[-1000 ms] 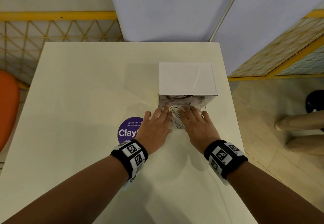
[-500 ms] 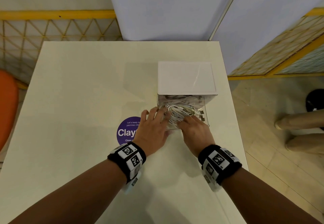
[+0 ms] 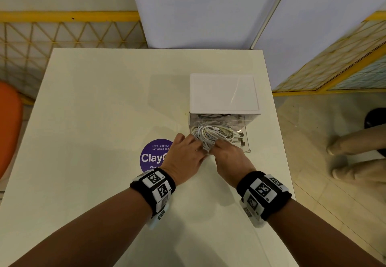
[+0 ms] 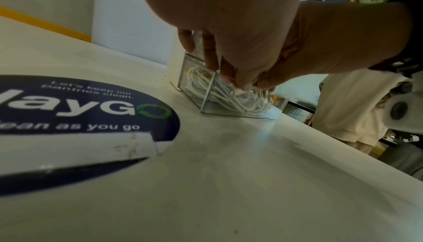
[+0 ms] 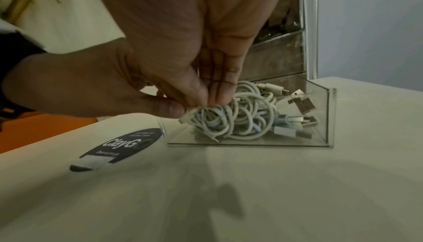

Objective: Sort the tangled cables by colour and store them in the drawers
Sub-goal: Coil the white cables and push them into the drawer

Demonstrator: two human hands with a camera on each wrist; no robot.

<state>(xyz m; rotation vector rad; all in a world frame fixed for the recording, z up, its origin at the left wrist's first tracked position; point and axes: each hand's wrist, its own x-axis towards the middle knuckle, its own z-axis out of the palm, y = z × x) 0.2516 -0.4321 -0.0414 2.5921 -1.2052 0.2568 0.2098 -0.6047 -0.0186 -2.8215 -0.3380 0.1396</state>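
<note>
A white drawer unit [image 3: 223, 93] stands on the cream table [image 3: 104, 110]. Its clear bottom drawer [image 3: 247, 139] is pulled out toward me and holds a tangle of white cables [image 3: 217, 133] with metal plugs on the right. Dark cables show through the clear front of the drawer above. My left hand [image 3: 186, 154] reaches down at the drawer's near left corner, fingers [image 4: 211, 59] on the bundle [image 4: 231, 99] and thumb against a cable end. My right hand [image 3: 228, 156], beside it, pinches cable loops [image 5: 219, 119] between thumb and fingers [image 5: 219, 90].
A round purple sticker [image 3: 155, 156] lies on the table left of my left hand. The table's right edge runs close to the drawer unit. Another person's legs and feet [image 3: 355, 147] are on the floor at right. An orange seat [image 3: 8, 124] is at far left.
Both hands have drawn back toward me from lying flat over the cables to the drawer's near edge. Their fingers now bend down onto the bundle, and more of the cables shows.
</note>
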